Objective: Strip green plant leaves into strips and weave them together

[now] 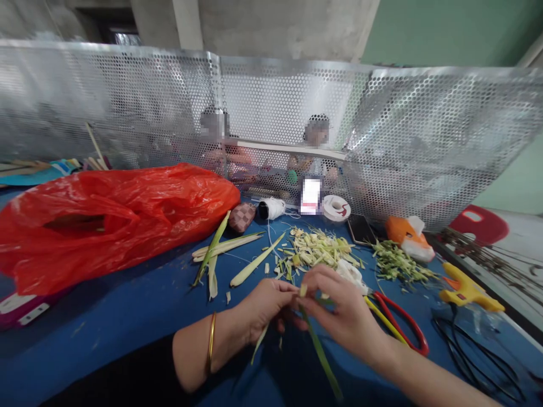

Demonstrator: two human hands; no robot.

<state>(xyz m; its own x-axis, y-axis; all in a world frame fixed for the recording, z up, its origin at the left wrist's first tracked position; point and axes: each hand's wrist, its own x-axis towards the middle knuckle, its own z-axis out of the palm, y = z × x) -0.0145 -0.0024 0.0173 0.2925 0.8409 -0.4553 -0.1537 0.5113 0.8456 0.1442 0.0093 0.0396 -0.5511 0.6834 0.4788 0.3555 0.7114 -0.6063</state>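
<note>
Above the front of the blue table (161,316), my left hand (271,305) pinches green plant strips, its fingertips close to those of the other hand. My right hand (333,297) is closed on a small pale piece of leaf (302,290). A long green strip (320,356) hangs down from between the hands. Just beyond them lies a pile of cut pale leaf bits (320,249). Several long leaves (258,261) rest to the left of the pile. Scissors with red and yellow handles (403,322) lie beside my right forearm.
A big red plastic bag (127,209) covers the left side. Along the back are a thread spool (274,208), ribbon roll (336,208), phone (361,229) and orange tissue pack (409,237). A yellow glue gun (470,291) lies right. Behind the perforated metal screen (275,96) sit two people.
</note>
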